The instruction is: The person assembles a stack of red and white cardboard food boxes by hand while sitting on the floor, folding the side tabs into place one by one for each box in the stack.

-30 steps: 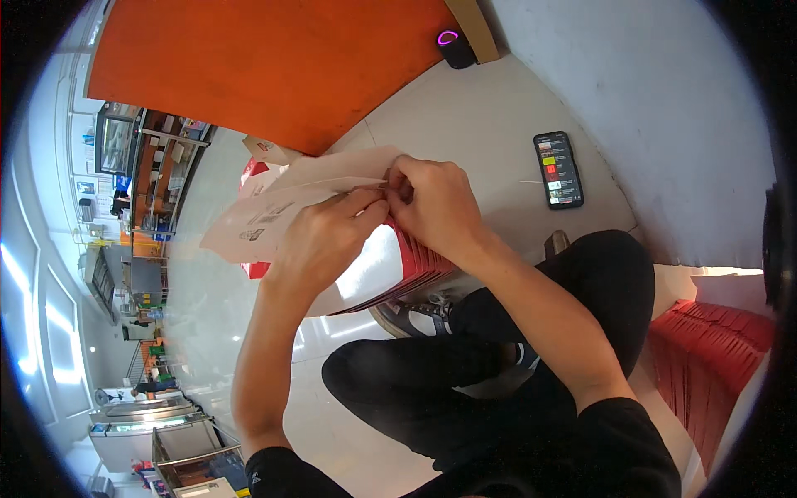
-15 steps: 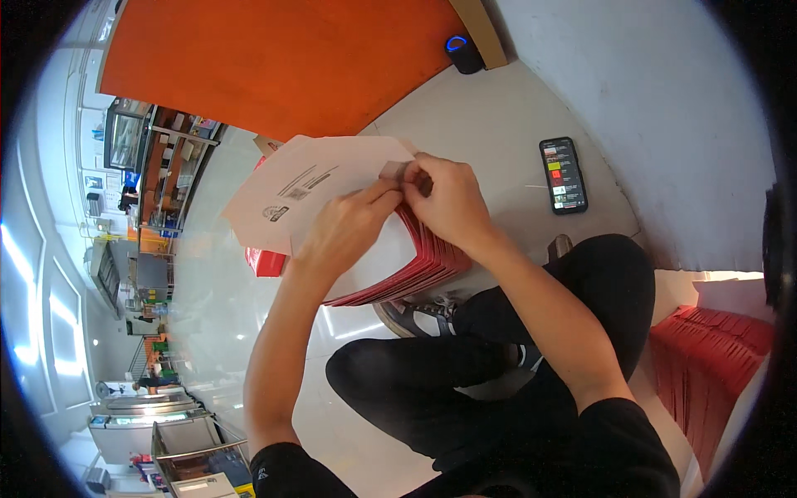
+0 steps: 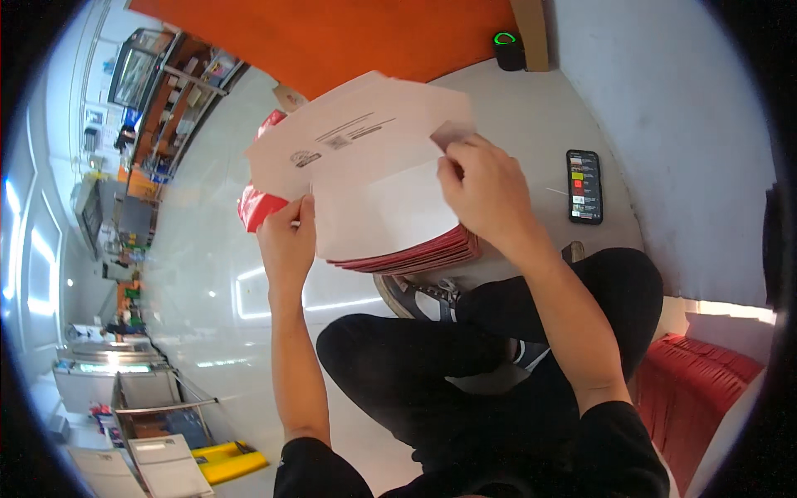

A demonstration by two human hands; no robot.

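A white printed card blank [image 3: 365, 137] with angled corners is held tilted over a stack of blanks [image 3: 386, 217], white on top and red along the edges. My left hand [image 3: 286, 241] is closed, thumb and fingers pinching the blank's near left corner. At its right end, my right hand [image 3: 488, 187] pinches the corner, where a small darker flap [image 3: 448, 135] shows beside the fingers. A red packet [image 3: 259, 206] lies left of the stack, partly behind my left hand and the blank.
On the floor to the right lies a lit phone [image 3: 584, 187]. A small black speaker [image 3: 509, 54] with a green ring stands by the orange panel [image 3: 332, 41]. My crossed legs [image 3: 415, 373] are close below the stack. More red-edged blanks [image 3: 697, 390] are piled at lower right.
My hands have moved apart: the left went from the blank's right end to its near left corner. The blank's far side has risen. The speaker's ring turned from blue to green.
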